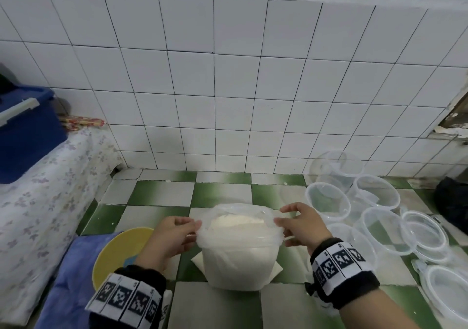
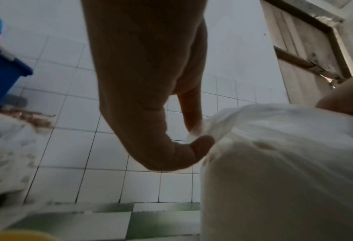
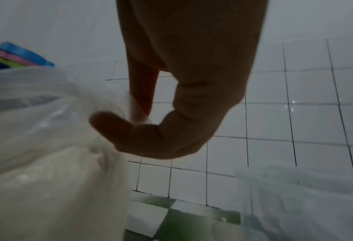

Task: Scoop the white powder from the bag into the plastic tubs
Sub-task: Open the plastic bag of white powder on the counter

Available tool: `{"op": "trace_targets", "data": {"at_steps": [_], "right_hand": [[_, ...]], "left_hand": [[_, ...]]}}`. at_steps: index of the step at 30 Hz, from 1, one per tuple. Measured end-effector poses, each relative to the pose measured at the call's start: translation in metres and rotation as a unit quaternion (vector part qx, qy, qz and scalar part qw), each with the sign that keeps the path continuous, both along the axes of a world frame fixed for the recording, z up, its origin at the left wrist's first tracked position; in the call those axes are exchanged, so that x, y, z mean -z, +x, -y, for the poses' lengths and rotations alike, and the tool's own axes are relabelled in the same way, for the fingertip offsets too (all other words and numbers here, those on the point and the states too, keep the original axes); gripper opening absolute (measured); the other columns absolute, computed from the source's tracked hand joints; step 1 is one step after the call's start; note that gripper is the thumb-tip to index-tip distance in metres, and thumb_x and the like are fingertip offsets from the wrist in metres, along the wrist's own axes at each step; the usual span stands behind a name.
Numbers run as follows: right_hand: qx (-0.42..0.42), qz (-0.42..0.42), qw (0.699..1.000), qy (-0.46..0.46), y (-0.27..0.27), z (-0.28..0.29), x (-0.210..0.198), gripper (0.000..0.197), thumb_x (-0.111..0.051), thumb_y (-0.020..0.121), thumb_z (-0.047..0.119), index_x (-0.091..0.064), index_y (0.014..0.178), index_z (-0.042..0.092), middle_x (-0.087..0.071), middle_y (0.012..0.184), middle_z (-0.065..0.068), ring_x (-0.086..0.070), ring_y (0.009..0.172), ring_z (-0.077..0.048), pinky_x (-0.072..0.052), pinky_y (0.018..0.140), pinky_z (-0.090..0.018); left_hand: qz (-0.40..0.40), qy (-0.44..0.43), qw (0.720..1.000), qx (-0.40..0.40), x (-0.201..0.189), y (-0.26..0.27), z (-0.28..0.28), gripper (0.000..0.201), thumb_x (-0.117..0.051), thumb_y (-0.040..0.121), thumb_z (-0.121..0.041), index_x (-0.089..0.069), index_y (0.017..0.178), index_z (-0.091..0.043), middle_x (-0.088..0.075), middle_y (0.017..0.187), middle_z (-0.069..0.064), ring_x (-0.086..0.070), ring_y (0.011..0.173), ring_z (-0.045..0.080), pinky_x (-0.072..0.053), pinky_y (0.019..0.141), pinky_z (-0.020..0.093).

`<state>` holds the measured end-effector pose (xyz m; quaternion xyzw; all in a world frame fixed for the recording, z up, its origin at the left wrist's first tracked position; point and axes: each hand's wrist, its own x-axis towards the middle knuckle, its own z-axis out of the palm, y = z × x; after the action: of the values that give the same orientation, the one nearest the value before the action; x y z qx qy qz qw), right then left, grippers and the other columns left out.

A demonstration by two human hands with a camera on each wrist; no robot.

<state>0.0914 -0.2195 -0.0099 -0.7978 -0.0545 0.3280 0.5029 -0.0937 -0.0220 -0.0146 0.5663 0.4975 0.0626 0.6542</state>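
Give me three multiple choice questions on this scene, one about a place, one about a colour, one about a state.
1. Where do the clear plastic tubs sit relative to the translucent bag of white powder?
A) its right B) its left C) behind it
2. The round bowl by the left hand is
A) red B) yellow C) black
3. The bag's mouth is
A) knotted B) taped C) held open

Answers: 1 A, tubs cluster beside the right hand. 2 B, its rim shows yellow. 3 C, both hands pinch the rim apart, powder showing.
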Motion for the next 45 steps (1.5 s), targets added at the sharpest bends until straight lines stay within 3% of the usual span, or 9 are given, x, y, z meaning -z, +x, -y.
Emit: {"op": "trace_targets", "data": {"at_steps": [5,10,14,18,22,27,33,40,45], "right_hand": [[0.114,-0.128,0.976,0.133,-0.003,0.002,0.006,0.031,-0.057,0.084,-0.012,-0.052,0.104,0.01,-0.062,0.085,-0.018,-0.056,0.063,-0.026,-0.053,0.054,-0.035],[0.25,-0.342,0.874,0.237,0.001,0.013,0.021,0.038,-0.035,0.089,-0.018,-0.045,0.108,0.013,-0.055,0.091,-0.016,-0.053,0.075,-0.028,-0.052,0.067,-0.046],[0.285,-0.38,0.825,0.307,-0.004,0.015,0.022,0.046,-0.029,0.088,-0.02,-0.037,0.113,0.018,-0.053,0.11,-0.022,-0.056,0.083,-0.031,-0.049,0.079,-0.047],[0.26,-0.34,0.853,0.297,-0.011,0.013,0.016,0.027,-0.036,0.092,-0.013,-0.045,0.099,0.011,-0.056,0.089,-0.016,-0.055,0.073,-0.026,-0.055,0.047,-0.034],[0.172,-0.226,0.938,0.199,-0.019,0.021,0.011,0.018,-0.06,0.089,0.011,-0.051,0.104,0.013,-0.059,0.088,-0.012,-0.056,0.068,-0.025,-0.051,0.057,-0.035],[0.134,-0.164,0.968,0.133,-0.036,0.021,0.003,0.03,-0.073,0.081,0.024,-0.046,0.092,0.015,-0.055,0.092,-0.016,-0.055,0.059,-0.024,-0.049,0.047,-0.029],[0.202,-0.254,0.924,0.201,-0.033,0.01,-0.002,0.037,-0.051,0.086,-0.015,-0.044,0.116,0.007,-0.05,0.105,-0.022,-0.058,0.088,-0.038,-0.058,0.056,-0.046],[0.262,-0.379,0.842,0.28,-0.034,0.019,0.006,0.06,-0.03,0.089,-0.02,-0.033,0.14,0.011,-0.044,0.114,-0.019,-0.039,0.126,-0.041,-0.04,0.091,-0.066],[0.311,-0.413,0.796,0.315,-0.038,0.021,0.012,0.074,-0.019,0.082,-0.018,-0.027,0.145,0.02,-0.035,0.139,-0.026,-0.035,0.132,-0.044,-0.029,0.099,-0.07]], "left_hand": [[0.117,-0.181,0.968,-0.128,0.002,0.0,0.005,0.017,-0.063,0.09,0.0,-0.058,0.106,-0.002,-0.066,0.097,0.017,-0.063,0.086,0.029,-0.058,0.059,0.04],[0.216,-0.312,0.902,-0.204,0.012,-0.008,0.013,0.006,-0.051,0.096,0.0,-0.054,0.093,-0.004,-0.063,0.094,0.018,-0.06,0.088,0.027,-0.059,0.049,0.04],[0.265,-0.331,0.872,-0.242,0.011,-0.009,0.02,0.016,-0.046,0.097,0.001,-0.051,0.084,-0.007,-0.062,0.094,0.019,-0.06,0.091,0.027,-0.059,0.055,0.041],[0.259,-0.298,0.898,-0.195,0.009,-0.011,0.02,0.012,-0.045,0.099,-0.004,-0.055,0.093,-0.005,-0.065,0.093,0.018,-0.061,0.09,0.027,-0.061,0.056,0.038],[0.192,-0.177,0.956,-0.134,-0.004,-0.016,0.018,0.009,-0.053,0.099,-0.019,-0.053,0.107,-0.013,-0.065,0.101,0.018,-0.061,0.092,0.031,-0.053,0.078,0.042],[0.076,-0.115,0.99,-0.014,-0.017,-0.021,0.028,0.026,-0.057,0.097,-0.031,-0.071,0.107,-0.012,-0.06,0.103,0.016,-0.057,0.083,0.027,-0.052,0.073,0.036],[0.109,-0.154,0.978,-0.088,-0.013,-0.015,0.032,0.024,-0.066,0.091,-0.014,-0.068,0.106,0.005,-0.063,0.104,0.018,-0.061,0.089,0.033,-0.06,0.077,0.038],[0.23,-0.325,0.894,-0.203,0.004,-0.019,0.033,0.011,-0.06,0.091,-0.004,-0.064,0.1,0.001,-0.065,0.1,0.014,-0.063,0.094,0.025,-0.058,0.08,0.046],[0.277,-0.373,0.854,-0.235,0.009,-0.016,0.037,0.017,-0.058,0.095,-0.012,-0.061,0.086,0.002,-0.062,0.107,0.019,-0.058,0.111,0.028,-0.045,0.104,0.041]]}}
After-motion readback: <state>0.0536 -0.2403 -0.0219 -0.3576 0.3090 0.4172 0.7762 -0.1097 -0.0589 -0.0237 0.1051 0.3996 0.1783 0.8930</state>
